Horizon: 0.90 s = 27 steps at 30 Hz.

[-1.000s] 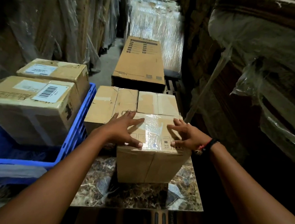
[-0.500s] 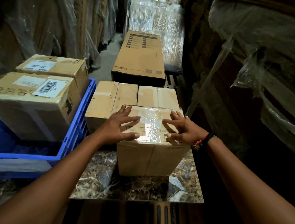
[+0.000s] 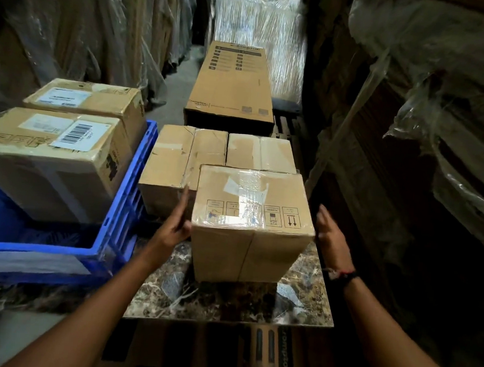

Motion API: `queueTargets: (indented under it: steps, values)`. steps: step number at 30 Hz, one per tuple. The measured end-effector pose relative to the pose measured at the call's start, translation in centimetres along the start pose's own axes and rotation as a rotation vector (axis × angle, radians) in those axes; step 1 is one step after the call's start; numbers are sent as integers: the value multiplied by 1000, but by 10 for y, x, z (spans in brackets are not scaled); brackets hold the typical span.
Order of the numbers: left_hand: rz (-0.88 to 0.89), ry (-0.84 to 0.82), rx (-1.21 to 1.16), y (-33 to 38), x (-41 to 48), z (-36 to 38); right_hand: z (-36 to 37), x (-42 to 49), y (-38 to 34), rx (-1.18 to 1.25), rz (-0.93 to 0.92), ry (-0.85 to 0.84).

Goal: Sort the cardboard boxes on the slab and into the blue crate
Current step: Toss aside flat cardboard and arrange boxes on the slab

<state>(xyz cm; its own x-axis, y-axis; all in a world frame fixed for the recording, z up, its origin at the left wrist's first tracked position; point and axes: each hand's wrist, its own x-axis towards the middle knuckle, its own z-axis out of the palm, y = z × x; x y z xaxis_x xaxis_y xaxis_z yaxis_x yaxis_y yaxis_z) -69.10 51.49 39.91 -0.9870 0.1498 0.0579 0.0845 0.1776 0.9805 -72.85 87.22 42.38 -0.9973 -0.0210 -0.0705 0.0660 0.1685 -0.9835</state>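
Front box [image 3: 247, 250]: plain tan cardboard, shiny clear tape over the top, row of black handling symbols. Rear left box [image 3: 179, 155] and rear right box [image 3: 260, 153]: same tan, paler tape strips. Crate [image 3: 123, 203]: bright blue. Near crate box [image 3: 47, 174]: tan, white labels, black barcode. Far crate box [image 3: 91, 99]: tan, white label. Slab [image 3: 225, 303]: dark brown marble, white and grey veins. Long box [image 3: 231, 87]: brown, black print. Wristband [image 3: 342, 274]: black with red.

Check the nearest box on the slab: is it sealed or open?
Sealed: the nearest box has its top flaps flat and shut under clear tape; none is lifted.
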Motion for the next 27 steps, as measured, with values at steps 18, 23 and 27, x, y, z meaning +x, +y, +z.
queueTargets:
  steps: [18,23,27]
  values:
    - [-299,143,120,-54,-29,36,39,-49,68,-218,102,-88]
    - [-415,184,-32,-50,-38,27,46,-54,68,-227,-34,-42]
    - [-443,223,-179,-47,-47,18,60,-65,33,-269,-112,-4]
